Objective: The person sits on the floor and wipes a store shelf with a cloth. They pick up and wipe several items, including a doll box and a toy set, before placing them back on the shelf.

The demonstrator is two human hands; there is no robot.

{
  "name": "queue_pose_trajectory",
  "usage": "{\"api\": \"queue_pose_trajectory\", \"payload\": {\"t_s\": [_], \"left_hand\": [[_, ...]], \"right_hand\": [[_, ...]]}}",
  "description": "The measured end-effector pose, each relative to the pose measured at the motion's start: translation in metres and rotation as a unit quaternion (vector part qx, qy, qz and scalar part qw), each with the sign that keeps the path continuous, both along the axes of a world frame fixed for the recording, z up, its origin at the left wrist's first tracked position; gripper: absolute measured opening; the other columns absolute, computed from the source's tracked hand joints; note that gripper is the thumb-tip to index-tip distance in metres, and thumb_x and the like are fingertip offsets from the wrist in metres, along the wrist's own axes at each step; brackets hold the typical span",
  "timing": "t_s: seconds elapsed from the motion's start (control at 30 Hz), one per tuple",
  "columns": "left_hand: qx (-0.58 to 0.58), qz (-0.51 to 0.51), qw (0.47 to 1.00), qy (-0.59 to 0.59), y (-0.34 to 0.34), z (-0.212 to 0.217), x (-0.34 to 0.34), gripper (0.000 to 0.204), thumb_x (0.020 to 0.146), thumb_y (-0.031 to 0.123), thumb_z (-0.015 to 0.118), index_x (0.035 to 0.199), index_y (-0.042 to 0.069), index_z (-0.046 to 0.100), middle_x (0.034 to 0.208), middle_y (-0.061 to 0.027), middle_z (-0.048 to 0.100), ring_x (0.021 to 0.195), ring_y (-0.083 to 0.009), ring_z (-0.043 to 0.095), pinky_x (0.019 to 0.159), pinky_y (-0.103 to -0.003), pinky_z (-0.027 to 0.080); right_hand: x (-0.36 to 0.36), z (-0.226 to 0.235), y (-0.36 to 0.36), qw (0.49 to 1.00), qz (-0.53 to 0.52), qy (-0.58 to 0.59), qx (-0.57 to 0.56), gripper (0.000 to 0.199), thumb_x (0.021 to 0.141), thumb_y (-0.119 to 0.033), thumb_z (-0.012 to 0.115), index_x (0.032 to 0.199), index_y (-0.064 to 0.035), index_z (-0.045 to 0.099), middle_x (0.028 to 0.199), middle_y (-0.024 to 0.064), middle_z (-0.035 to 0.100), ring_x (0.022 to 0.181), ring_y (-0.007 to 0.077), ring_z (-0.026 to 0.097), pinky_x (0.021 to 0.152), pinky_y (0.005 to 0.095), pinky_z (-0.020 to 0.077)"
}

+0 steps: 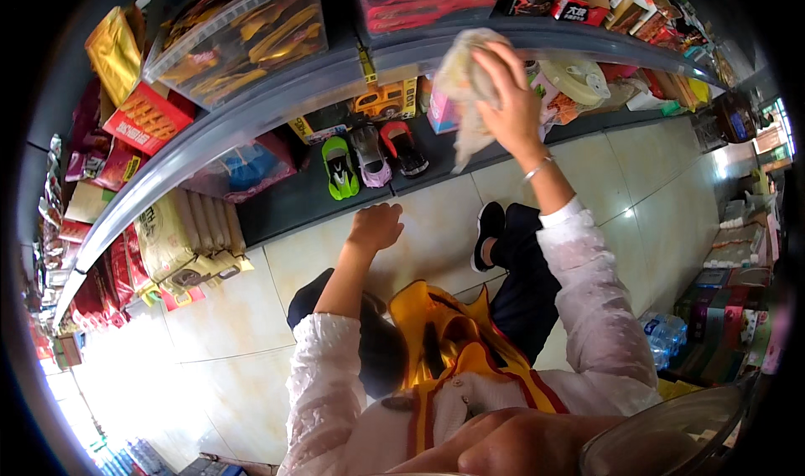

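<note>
Rag at shelf edge
Right hand: fingers clamped on it, probably for grip; left hand: fingers together (empty, maybe).

The red-and-black plastic toy car stood on the flat dark shelf, left of the crumpled beige cloth.

Left hand: I see it loosely curled, just left of the frame's centre.
Left forearm: slants up and rightward from the lower edge.
Right hand: I have it in the upper middle, fingers bent in a grip.
Right forearm: leans up and left from the lower right.
</note>
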State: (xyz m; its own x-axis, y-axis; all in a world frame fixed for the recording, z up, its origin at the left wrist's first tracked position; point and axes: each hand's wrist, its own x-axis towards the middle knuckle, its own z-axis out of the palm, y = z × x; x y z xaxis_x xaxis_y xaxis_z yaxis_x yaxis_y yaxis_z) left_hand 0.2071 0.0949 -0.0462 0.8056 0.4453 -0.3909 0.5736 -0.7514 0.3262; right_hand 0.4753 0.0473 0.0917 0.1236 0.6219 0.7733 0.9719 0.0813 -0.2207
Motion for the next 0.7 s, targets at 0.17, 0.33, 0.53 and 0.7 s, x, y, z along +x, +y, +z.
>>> {"api": "queue_pose_trajectory", "payload": {"t_s": [0.17, 0.33, 0.53, 0.7], "left_hand": [[0.004, 0.007, 1.0, 0.025, 0.002, -0.012, -0.013, 0.036, 0.088, 0.031, 0.06, 0.116, 0.009, 0.059, 0.107, -0.0165, 0.065, 0.104, -0.0344, 0.062, 0.086, -0.047, 0.049], [-0.013, 0.016, 0.999, 0.044, -0.001, -0.003, -0.007, 0.036, 0.088, 0.032, 0.06, 0.117, 0.009, 0.058, 0.11, -0.0161, 0.064, 0.105, -0.0339, 0.061, 0.086, -0.048, 0.049], [-0.009, 0.007, 1.0, 0.018, 0.002, -0.007, -0.01, 0.039, 0.089, 0.033, 0.059, 0.12, 0.011, 0.057, 0.111, -0.0144, 0.064, 0.107, -0.033, 0.06, 0.087, -0.047, 0.049], [-0.001, 0.024, 0.999, 0.03, 0.007, -0.017, -0.02, 0.038, 0.088, 0.033, 0.06, 0.118, 0.01, 0.058, 0.111, -0.014, 0.064, 0.107, -0.0325, 0.06, 0.087, -0.047, 0.049]], "right_hand": [[-0.018, 0.029, -0.026, 0.998, 0.05, 0.03, 0.011, 0.059, 0.063, 0.002, 0.066, 0.119, -0.0158, 0.06, 0.123, 0.0044, 0.058, 0.104, 0.0267, 0.063, 0.08, 0.0349, 0.0552], [-0.097, 0.061, 0.015, 0.991, 0.131, -0.013, 0.003, 0.059, 0.063, -0.005, 0.071, 0.119, -0.0162, 0.058, 0.125, 0.0046, 0.055, 0.096, 0.0276, 0.065, 0.076, 0.0361, 0.0556], [-0.118, 0.021, 0.051, 0.993, 0.091, -0.081, -0.004, 0.038, 0.072, -0.009, 0.067, 0.109, -0.0132, 0.058, 0.113, 0.0029, 0.055, 0.086, 0.0239, 0.065, 0.069, 0.0347, 0.0543], [-0.104, 0.032, 0.018, 0.985, 0.124, -0.018, -0.116, 0.049, 0.068, -0.008, 0.07, 0.115, -0.0159, 0.058, 0.116, 0.0023, 0.055, 0.088, 0.0251, 0.064, 0.068, 0.0349, 0.0537]]}}
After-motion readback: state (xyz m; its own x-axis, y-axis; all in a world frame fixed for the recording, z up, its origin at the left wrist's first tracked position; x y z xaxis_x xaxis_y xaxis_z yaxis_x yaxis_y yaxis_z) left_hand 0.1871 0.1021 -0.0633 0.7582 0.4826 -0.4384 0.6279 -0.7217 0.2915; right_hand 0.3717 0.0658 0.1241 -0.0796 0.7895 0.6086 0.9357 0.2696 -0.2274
